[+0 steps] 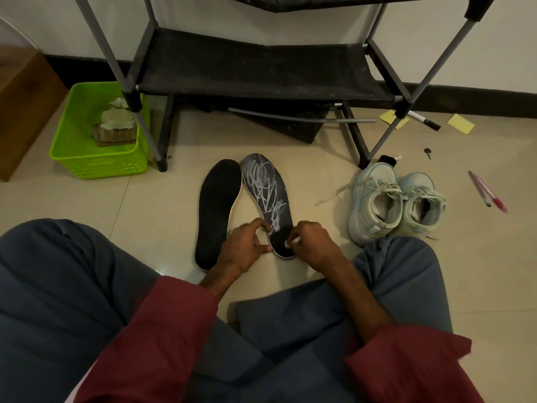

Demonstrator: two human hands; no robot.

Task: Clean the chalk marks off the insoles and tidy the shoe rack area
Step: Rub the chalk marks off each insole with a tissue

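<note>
Pinching a small white piece (287, 243) between curled fingers, the right hand (312, 247) rests at the heel of the chalked insole (267, 193). The left hand (244, 247) grips the same heel's edge. Just left lies the clean insole (216, 210), right the shoes (398, 202). Beyond stands the rack (261, 71), with the basket (96, 167) to its left.

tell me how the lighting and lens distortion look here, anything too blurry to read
Head view: dim, warm indoor light with soft shadows under the shoe rack; the wide-angle lens splays its poles outward; a faint glare spot sits on the floor tile; the chalked insole is sharp enough to show its scribbles; the white bit in the right hand is too small to identify.
</note>
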